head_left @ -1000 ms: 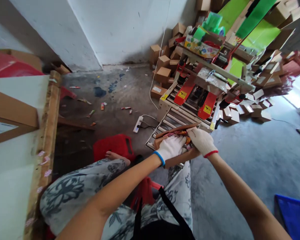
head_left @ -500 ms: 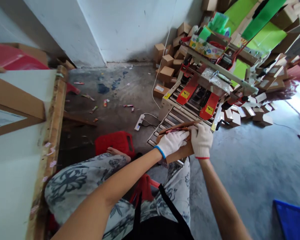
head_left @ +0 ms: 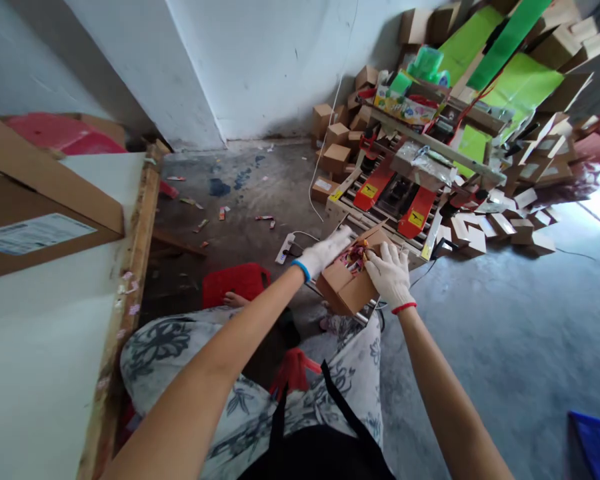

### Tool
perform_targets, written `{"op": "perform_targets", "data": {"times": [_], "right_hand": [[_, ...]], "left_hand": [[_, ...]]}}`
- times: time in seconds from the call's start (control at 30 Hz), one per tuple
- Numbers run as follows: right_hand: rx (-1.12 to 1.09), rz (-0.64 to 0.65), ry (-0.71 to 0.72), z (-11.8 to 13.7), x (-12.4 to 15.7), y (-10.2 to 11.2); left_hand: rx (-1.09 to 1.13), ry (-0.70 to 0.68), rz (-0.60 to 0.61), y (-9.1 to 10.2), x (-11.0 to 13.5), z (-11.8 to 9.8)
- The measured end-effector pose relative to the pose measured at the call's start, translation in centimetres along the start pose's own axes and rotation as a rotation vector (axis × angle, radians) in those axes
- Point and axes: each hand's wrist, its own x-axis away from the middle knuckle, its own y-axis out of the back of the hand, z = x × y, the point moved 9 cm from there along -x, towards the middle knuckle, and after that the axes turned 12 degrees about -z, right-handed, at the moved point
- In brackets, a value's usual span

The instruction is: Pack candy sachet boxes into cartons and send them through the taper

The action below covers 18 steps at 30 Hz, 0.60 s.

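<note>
A small cardboard box [head_left: 349, 293] rests, tilted in view, on the near end of a roller conveyor, its top open. Small colourful packets [head_left: 355, 257], mostly pink and red, show inside. My left hand [head_left: 329, 251], in a white knit glove with a blue cuff, lies along the box's left side, fingers stretched out and blurred by motion. On the right, my right hand [head_left: 391, 272], in a white glove with a red cuff, lies across the flap and edge of the box with fingers spread. Its fingertips are close to the packets.
Beyond the box stands a carton-taping machine [head_left: 395, 193] with red plates. Cardboard boxes [head_left: 336, 159] are piled behind it. A power strip [head_left: 285, 248] and loose wrappers lie on the floor. At left, a large carton [head_left: 55, 200] sits on a wood-edged table [head_left: 30, 360].
My hands have moved apart from over the box. The packets inside now show, where the hands and flaps covered most of them. The view has shifted slightly.
</note>
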Motion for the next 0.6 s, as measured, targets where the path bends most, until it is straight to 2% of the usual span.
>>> {"op": "perform_targets", "data": {"times": [0.1, 0.17, 0.27, 0.37, 0.43, 0.5, 0.6], "right_hand": [[-0.041, -0.036, 0.084, -0.4, -0.6, -0.4], [-0.092, -0.113, 0.053, -1.0, -0.7, -0.3], [-0.206, -0.258, -0.123, -2.2, 0.2, 0.4], [-0.268, -0.321, -0.263, -1.4, 2.3, 1.2], [-0.259, -0.290, -0.267, 0.8, 4.1, 1.8], [-0.217, -0.173, -0.175, 3.8, 5.7, 1.9], [-0.136, 0.026, -0.001, 6.6, 7.0, 1.3]], "left_hand": [[-0.028, 0.023, 0.150, -3.9, 3.5, -1.4], [-0.088, 0.109, 0.204, -5.2, 5.6, -1.6], [-0.161, 0.219, 0.300, -5.7, 7.0, -1.5], [-0.186, 0.223, 0.341, -5.2, 7.1, -1.6], [-0.238, 0.221, 0.337, -4.9, 7.1, -1.6], [-0.268, 0.245, 0.329, -5.0, 7.1, -1.4], [-0.068, 0.305, 0.301, -5.7, 6.8, -0.8]]}}
